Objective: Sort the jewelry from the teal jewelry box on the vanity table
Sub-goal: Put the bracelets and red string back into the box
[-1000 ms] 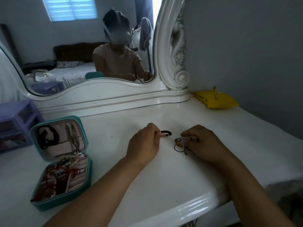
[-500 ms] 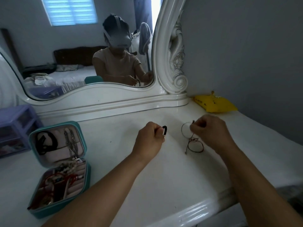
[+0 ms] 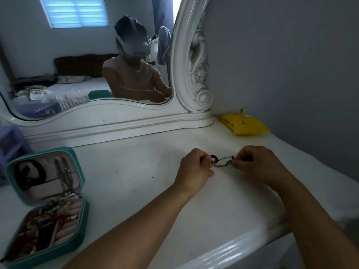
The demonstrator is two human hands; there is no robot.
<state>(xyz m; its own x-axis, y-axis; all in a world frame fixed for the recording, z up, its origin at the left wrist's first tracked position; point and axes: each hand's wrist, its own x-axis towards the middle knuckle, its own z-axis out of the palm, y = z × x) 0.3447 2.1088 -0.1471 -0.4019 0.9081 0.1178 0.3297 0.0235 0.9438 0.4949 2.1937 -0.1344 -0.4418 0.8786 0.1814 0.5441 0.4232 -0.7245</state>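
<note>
A thin dark cord bracelet (image 3: 223, 161) with black beads at one end is stretched between my two hands, just above the white vanity table (image 3: 136, 177). My left hand (image 3: 194, 167) pinches the beaded end. My right hand (image 3: 256, 164) pinches the other end of the loop. The teal jewelry box (image 3: 45, 206) lies open at the left of the table, its lid holding a black band and a silver chain, its tray full of tangled red cords and other pieces.
An ornate white mirror (image 3: 108, 113) stands along the back of the table. A yellow packet (image 3: 244, 124) lies at the back right by the grey wall. A purple plastic drawer unit (image 3: 9, 144) is at the far left. The table's front edge curves near my right forearm.
My right hand has come back toward my left hand and lowered. The cord loop that hung from my right hand is now pulled flat between both hands.
</note>
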